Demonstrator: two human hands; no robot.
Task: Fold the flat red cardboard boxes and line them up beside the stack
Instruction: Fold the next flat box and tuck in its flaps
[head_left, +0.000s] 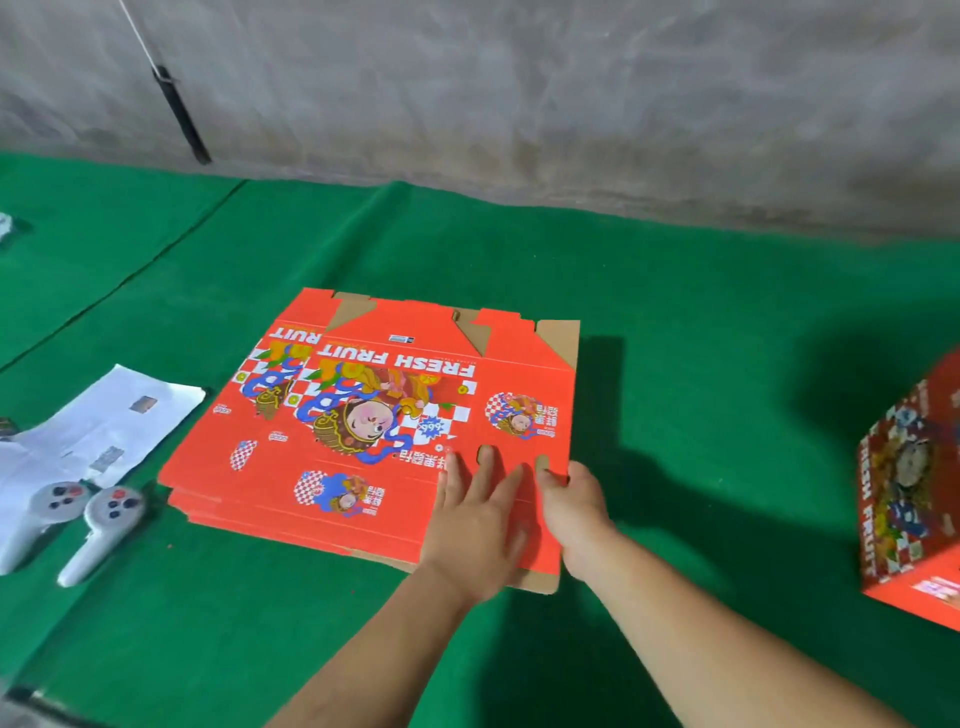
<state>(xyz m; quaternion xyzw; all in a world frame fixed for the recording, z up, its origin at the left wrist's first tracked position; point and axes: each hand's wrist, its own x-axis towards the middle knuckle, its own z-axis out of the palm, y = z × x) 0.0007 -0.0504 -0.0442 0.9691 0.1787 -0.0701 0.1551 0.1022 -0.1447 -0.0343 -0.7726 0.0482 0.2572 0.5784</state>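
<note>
Green felt-like cloth (675, 364), matte and faintly creased, covers the surface up to a mottled grey wall (519, 93). Stack of flat red boxes (363, 415): glossy printed corrugated cardboard lying in the middle of the cloth, roughly rectangular, with raw brown flaps notched along the far edge; the top sheet bears "FRESH FRUIT" lettering, a cartoon figure and red-and-white chequered patches. Folded red box (919, 499): upright cuboid of the same printed card, cut by the right frame edge, well apart from the stack. Crumpled white paper sheets (104, 431) lie left of the stack, with two pale grey plastic controllers (83, 519) partly on them, long-handled and round-headed with small buttons. Left hand (475, 525): flat on the top sheet at the stack's near right corner, fingers straight and spread, gripping nothing. Right hand (574, 514): its grip pinches the right edge of the top sheet, thumb on the printed face, fingers hidden beneath.
</note>
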